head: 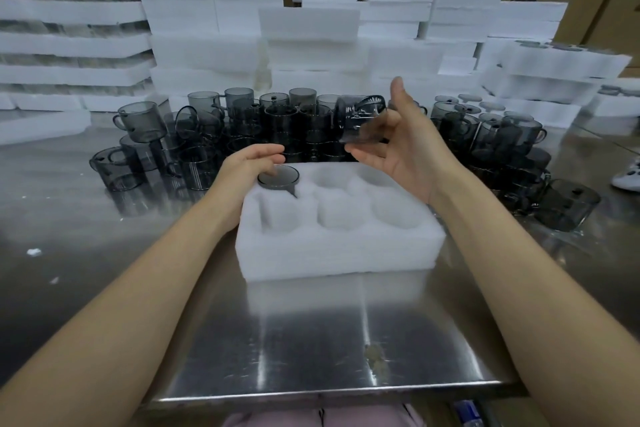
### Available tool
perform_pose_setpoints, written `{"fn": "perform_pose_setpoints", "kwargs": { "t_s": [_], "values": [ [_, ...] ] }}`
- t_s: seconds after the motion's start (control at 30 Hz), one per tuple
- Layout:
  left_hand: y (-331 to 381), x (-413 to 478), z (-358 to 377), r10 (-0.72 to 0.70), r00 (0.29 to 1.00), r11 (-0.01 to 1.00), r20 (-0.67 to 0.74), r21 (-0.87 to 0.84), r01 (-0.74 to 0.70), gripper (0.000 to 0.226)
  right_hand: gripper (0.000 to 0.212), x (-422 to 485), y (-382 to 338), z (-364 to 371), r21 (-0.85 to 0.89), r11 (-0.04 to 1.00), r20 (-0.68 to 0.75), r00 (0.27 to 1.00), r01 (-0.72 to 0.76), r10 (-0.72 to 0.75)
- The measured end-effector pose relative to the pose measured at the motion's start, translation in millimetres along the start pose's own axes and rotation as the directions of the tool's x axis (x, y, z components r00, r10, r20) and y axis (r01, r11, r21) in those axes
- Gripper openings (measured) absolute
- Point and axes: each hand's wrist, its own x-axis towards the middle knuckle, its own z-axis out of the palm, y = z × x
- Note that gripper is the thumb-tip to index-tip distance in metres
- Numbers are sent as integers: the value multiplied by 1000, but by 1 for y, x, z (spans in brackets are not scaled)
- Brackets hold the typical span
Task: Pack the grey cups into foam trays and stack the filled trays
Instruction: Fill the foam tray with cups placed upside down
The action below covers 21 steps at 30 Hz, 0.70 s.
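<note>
A white foam tray [341, 250] sits on the steel tabletop [311, 340]. The left hand [247, 165] curls its fingers [274, 158] over a grey cup [278, 177] in the far-left pocket, perhaps touching it. The right hand [405, 152] holds a blurred tilted cup [360, 121] above.

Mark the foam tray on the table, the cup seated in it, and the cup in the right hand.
Foam tray [332, 253]: head view, on its front wall.
Seated cup [278, 176]: head view, on its top face.
Held cup [360, 121]: head view, on its side wall.
</note>
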Motion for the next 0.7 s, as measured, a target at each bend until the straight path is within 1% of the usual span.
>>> {"fn": "perform_pose_setpoints", "kwargs": {
  "t_s": [0.07, 0.13, 0.17, 0.23, 0.33, 0.37, 0.43, 0.5, 0.6, 0.7],
  "values": [
    [0, 0, 0, -4, 1000, 1000, 4, -10, 4, 38, 31, 2, 2, -1, 57, 998, -16, 1000, 10, -10],
    [1, -1, 0, -3, 1000, 1000, 10, -13, 3, 38, 12, 4, 4, -1, 43, 998, -25, 999, 48, -47],
    [1, -2, 0, -1, 1000, 1000, 12, -3, 1, 37, 10, 5, 5, -1, 22, 998, -17, 998, 62, -62],
    [2, -3, 1, 5, 1000, 1000, 11, 23, -6, 38, 16, 6, 6, -2, -50, 994, 13, 995, 95, -94],
    [3, -3, 2, 4, 1000, 1000, 6, 17, -5, 37, 11, 5, 8, -4, -239, 953, 34, 982, 188, -186],
    [4, -4, 2, 4, 1000, 1000, 7, 14, -4, 37, 12, 4, 8, -4, -334, 916, 31, 974, 221, -223],
    [4, -4, 2, 4, 1000, 1000, 12, 16, -5, 37, 12, 2, 8, -2, -534, 798, 44, 952, 280, -304],
    [4, -4, 2, 6, 1000, 1000, 15, 17, -6, 37, 15, 1, 7, 2, -657, 673, 96, 922, 341, -374],
    [4, -4, 2, 4, 1000, 1000, 17, 17, -4, 37, 11, -2, 8, 8, -743, 536, 198, 897, 401, -396],
    [3, -4, 2, 7, 1000, 1000, 17, 6, -7, 36, 4, -7, 9, 15, -773, 468, 254, 885, 428, -390]
  ]
}}
